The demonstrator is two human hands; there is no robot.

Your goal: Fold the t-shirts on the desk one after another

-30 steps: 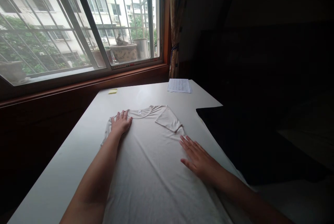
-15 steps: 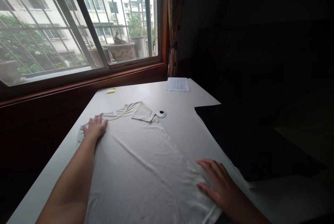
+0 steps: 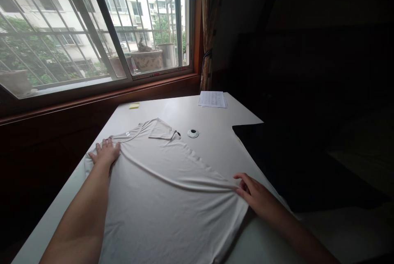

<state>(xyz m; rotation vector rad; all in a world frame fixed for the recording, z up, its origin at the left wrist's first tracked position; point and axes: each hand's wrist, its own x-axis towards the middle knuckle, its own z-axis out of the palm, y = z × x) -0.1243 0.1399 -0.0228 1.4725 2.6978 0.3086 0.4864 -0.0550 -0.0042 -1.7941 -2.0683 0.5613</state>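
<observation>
A light grey T-shirt [image 3: 172, 202] lies spread over the white table [image 3: 215, 145], its collar toward the window and its hem toward me. My left hand [image 3: 105, 152] rests on the shirt near the collar and left shoulder, palm down with fingers spread. At the shirt's right side edge, my right hand [image 3: 250, 192] pinches the fabric between thumb and fingers and lifts it a little. A taut fold runs across the chest from the left shoulder to that pinch. The far sleeve lies flat, and the near left sleeve is partly covered by my left hand.
A round grommet [image 3: 193, 133] sits in the tabletop right of the sleeve. Printed sheets [image 3: 212, 99] and a yellow sticky-note pad [image 3: 134, 105] lie at the far edge. Black cloth [image 3: 295, 165] covers the right side. A barred window [image 3: 92, 30] and a curtain [image 3: 207, 30] stand beyond.
My right hand has closed on the shirt's side edge and raised it, making the long fold. The shirt's upper part has shifted left, away from the grommet. The left hand stays near the collar.
</observation>
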